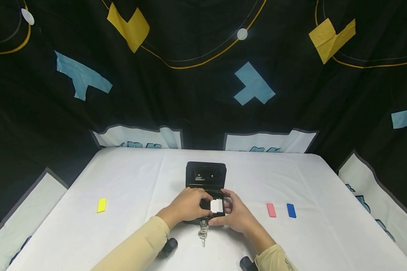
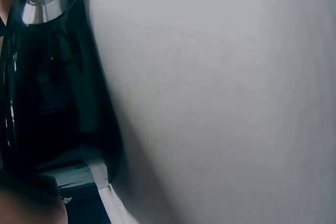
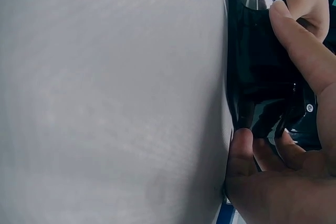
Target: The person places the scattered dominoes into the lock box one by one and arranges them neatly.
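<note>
A small black cash box point(image 1: 208, 175) stands on the white table with its lid raised. Keys point(image 1: 202, 234) hang from the round silver lock point(image 2: 44, 6) on its front. Inside lies a flat white piece point(image 1: 217, 206). My left hand point(image 1: 188, 205) grips at the box's left part, with thumb and index finger curved over the interior beside the white piece; exactly what the tips touch is hidden. My right hand point(image 1: 239, 214) holds the right side, its thumb point(image 3: 296, 43) at the front near the lock and its fingers point(image 3: 241, 150) at the far end.
A yellow block point(image 1: 101, 205) lies on the table point(image 1: 129, 169) to the left. To the right are a pink block point(image 1: 271, 210) and a blue block point(image 1: 291, 210). A dark curtain point(image 1: 190, 98) with coloured patches hangs behind the table.
</note>
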The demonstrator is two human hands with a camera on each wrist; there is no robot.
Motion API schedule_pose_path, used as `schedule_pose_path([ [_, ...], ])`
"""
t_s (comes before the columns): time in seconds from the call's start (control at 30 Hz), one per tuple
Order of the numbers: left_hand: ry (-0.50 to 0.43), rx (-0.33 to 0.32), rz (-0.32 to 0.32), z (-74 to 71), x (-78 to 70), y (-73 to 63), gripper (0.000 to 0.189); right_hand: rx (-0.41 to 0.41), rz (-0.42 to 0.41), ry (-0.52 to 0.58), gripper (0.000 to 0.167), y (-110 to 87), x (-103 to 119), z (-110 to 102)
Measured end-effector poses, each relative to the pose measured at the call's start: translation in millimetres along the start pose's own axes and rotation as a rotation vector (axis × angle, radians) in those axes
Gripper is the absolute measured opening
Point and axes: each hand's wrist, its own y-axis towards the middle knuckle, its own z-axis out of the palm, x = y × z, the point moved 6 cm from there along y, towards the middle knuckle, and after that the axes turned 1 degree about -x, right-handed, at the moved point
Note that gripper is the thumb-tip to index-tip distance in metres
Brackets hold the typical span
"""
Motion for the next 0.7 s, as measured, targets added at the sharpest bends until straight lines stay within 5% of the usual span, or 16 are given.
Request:
schedule_pose_path([
  [0.33, -0.012, -0.001, -0.004, 2.5, 1.4, -0.7, 0.041, -0.002, 0.000, -0.001, 0.115, -0.7, -3, 0],
  [0.7, -0.206, -0.014, 0.064, -7.0, 7.6, -8.7, 0.035, 0.000, -0.006, 0.014, 0.114, -1.3, 2, 1],
])
